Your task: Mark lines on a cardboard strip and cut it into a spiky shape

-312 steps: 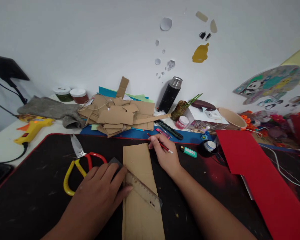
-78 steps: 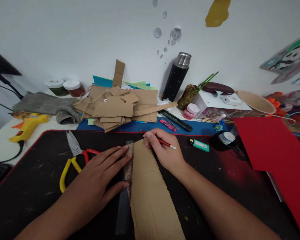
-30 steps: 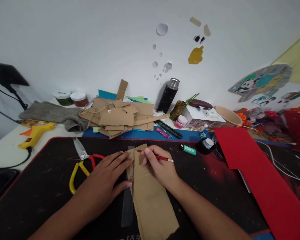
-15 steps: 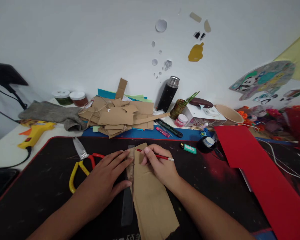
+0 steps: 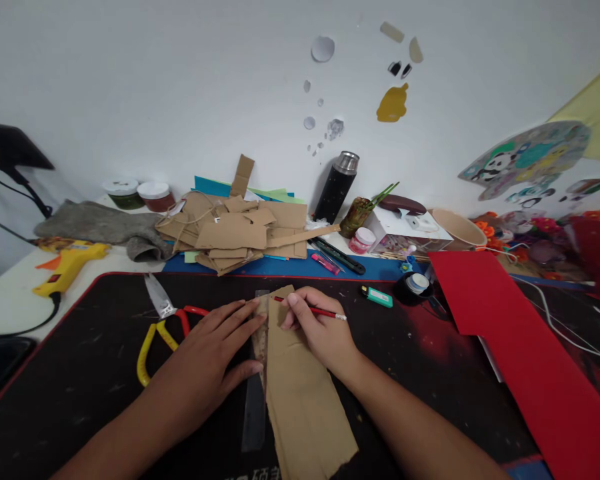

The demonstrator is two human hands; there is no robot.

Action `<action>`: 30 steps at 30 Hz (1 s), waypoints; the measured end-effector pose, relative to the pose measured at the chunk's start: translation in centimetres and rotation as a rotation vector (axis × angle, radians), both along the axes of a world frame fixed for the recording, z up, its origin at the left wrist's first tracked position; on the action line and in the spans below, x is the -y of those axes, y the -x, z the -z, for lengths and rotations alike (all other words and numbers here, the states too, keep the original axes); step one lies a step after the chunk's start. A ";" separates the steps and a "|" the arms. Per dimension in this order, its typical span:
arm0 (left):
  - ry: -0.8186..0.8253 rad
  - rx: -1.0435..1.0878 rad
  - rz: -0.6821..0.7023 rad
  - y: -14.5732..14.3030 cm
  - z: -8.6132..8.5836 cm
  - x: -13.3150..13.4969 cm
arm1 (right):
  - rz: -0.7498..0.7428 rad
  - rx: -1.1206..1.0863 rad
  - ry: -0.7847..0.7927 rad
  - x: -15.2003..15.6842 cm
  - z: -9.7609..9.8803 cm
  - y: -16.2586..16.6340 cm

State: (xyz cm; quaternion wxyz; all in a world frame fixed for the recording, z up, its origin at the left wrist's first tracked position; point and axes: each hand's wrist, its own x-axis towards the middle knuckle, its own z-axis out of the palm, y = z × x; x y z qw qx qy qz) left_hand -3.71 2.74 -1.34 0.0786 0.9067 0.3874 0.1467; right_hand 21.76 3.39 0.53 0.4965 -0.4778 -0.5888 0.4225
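A strip of brown cardboard lies lengthwise in front of me, one end torn. Along its left edge runs a clear ruler, partly over the cardboard. My left hand rests flat on the ruler, fingers stretched out and pressing it down. In my right hand is a red pencil, pinched between thumb and fingers. Its tip is near the ruler's edge at the cardboard's far end. Scissors with red and yellow handles lie with blades spread, just beyond my left hand.
A heap of cardboard scraps sits at the back, beside a black thermos. At left is a yellow glue gun. A green lighter-like item and a red sheet lie to the right on the dark mat.
Hardly anything differs. Both hands, the ruler and the cardboard stay in place; the pencil's rear end has shifted very slightly left.
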 end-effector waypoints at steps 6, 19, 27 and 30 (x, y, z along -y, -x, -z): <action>-0.010 0.020 -0.011 -0.1 0.1 0.0 | 0.008 -0.008 0.004 0.0 0.0 0.3; -0.006 0.011 0.000 -0.1 -0.1 0.0 | -0.009 -0.057 0.040 0.1 -0.7 0.8; 0.024 0.025 0.004 -0.1 -0.3 -0.1 | 0.012 -0.017 0.040 0.0 -0.8 1.0; 0.029 0.043 -0.004 -0.1 -0.3 -0.1 | 0.014 -0.009 0.051 0.0 -0.9 1.1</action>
